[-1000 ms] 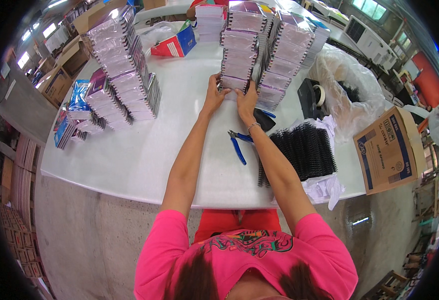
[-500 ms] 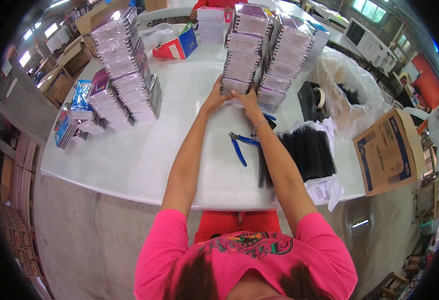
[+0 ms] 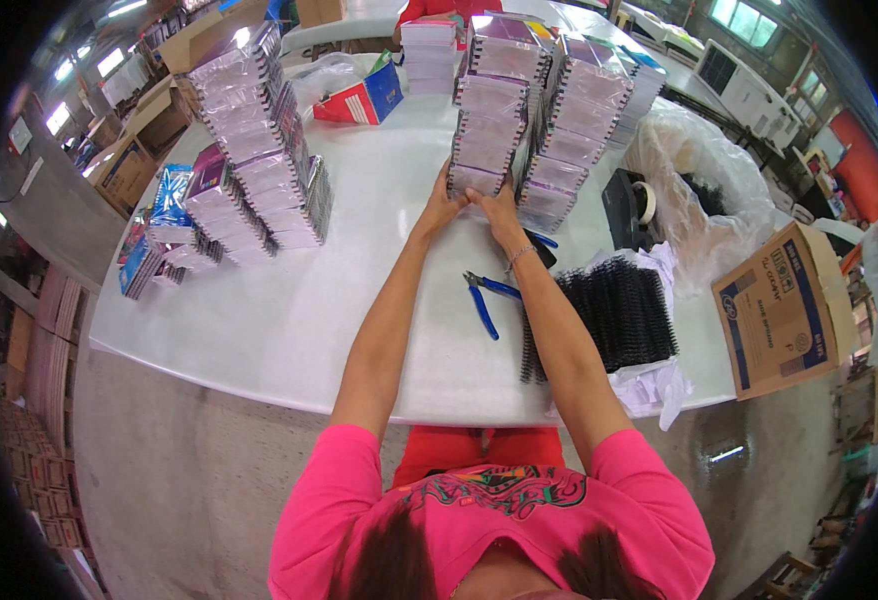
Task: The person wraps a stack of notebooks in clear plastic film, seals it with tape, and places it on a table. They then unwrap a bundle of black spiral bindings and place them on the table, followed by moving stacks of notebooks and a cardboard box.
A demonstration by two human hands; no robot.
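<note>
A tall stack of spiral-bound notebooks [image 3: 484, 140] in clear wrap stands at the far middle of the table. My left hand [image 3: 441, 212] grips the left side of its base, and my right hand [image 3: 498, 214] holds the right front corner, thumbs meeting in front. Fingers behind the stack are hidden. Touching close on the right is a second notebook stack [image 3: 571, 130]. Blue-handled pliers [image 3: 482, 305] lie nearer, beside my right forearm. A bundle of black spiral binding coils [image 3: 619, 315] rests on white cloth, partly behind that forearm.
On the left of the white table [image 3: 259, 330] stand more notebook stacks [image 3: 259, 150]. A red and blue box [image 3: 361, 95] lies farther back. To the right are a tape dispenser [image 3: 627, 205], a plastic bag [image 3: 699, 200] and a carton [image 3: 784, 310]. A person [image 3: 439, 12] sits across.
The view has shifted slightly, so everything sits a little lower and to the right. My hands keep their hold at the base of the stack.
</note>
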